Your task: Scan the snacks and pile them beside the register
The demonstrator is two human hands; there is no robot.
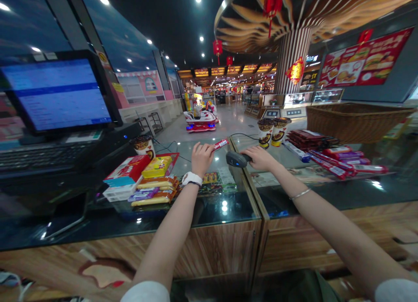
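Glass-topped shop counter (228,206) lies under my arms. My left hand (201,157) pinches one end of a slim red snack bar (220,144), its long axis slanting up-right toward the dark handheld barcode scanner (235,159) gripped in my right hand (261,158), just beside.

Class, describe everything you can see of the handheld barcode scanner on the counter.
The barcode scanner is a small dark grey or black device, seemingly plastic, with a blue glow on its top. It lies low over the glass counter near the seam between two panels, head pointing left toward the red snack bar held by the left hand. The right hand grips its rear end.
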